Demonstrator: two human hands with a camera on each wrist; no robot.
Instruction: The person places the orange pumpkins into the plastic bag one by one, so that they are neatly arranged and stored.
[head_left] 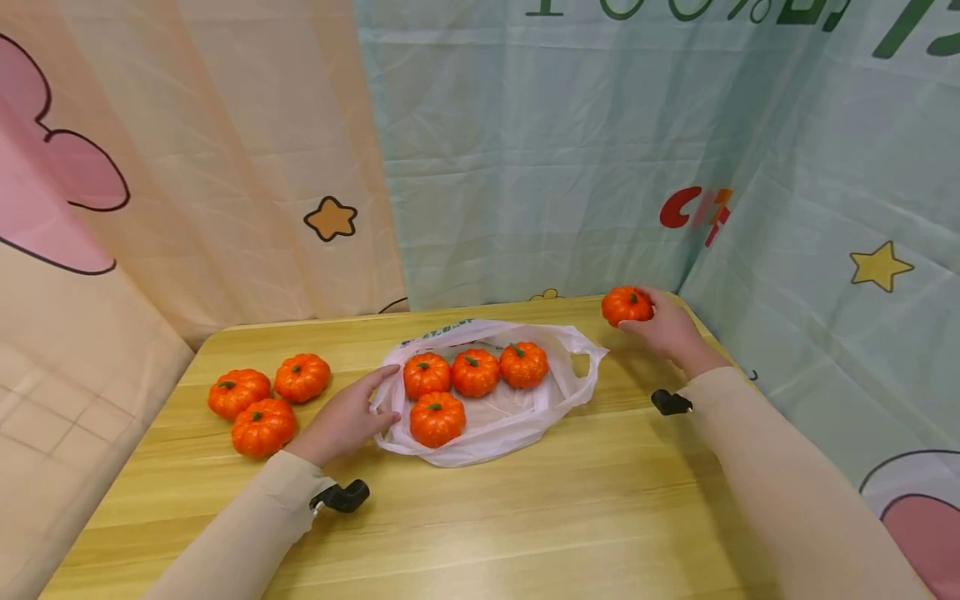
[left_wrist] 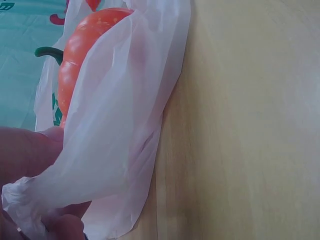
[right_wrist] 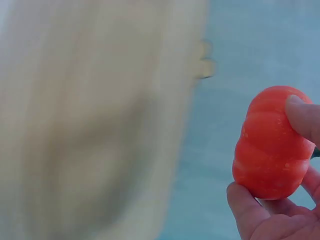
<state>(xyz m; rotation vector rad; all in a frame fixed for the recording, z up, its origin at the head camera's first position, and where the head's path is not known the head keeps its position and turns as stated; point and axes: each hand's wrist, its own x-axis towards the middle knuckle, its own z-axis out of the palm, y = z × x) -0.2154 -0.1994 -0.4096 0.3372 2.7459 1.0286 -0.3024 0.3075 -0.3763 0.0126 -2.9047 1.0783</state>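
My right hand (head_left: 667,332) holds a small orange pumpkin (head_left: 626,307) above the table's back right corner. In the right wrist view the thumb and fingers grip this pumpkin (right_wrist: 272,145) from opposite sides. A white plastic bag (head_left: 510,429) lies spread with its mouth up mid-table, several pumpkins (head_left: 476,372) inside it. At its left edge my left hand (head_left: 348,421) grips the rim. The left wrist view shows the bag's bunched film (left_wrist: 100,165) between thumb and fingers, partly covering a pumpkin (left_wrist: 90,45) with a green stem.
Three more pumpkins (head_left: 264,427) stand grouped on the table's left side, close to my left forearm. The wooden table (head_left: 525,533) reaches back to a printed curtain (head_left: 480,167), and another curtain side hangs along its right edge. Small black devices (head_left: 341,497) stick out from both wrists.
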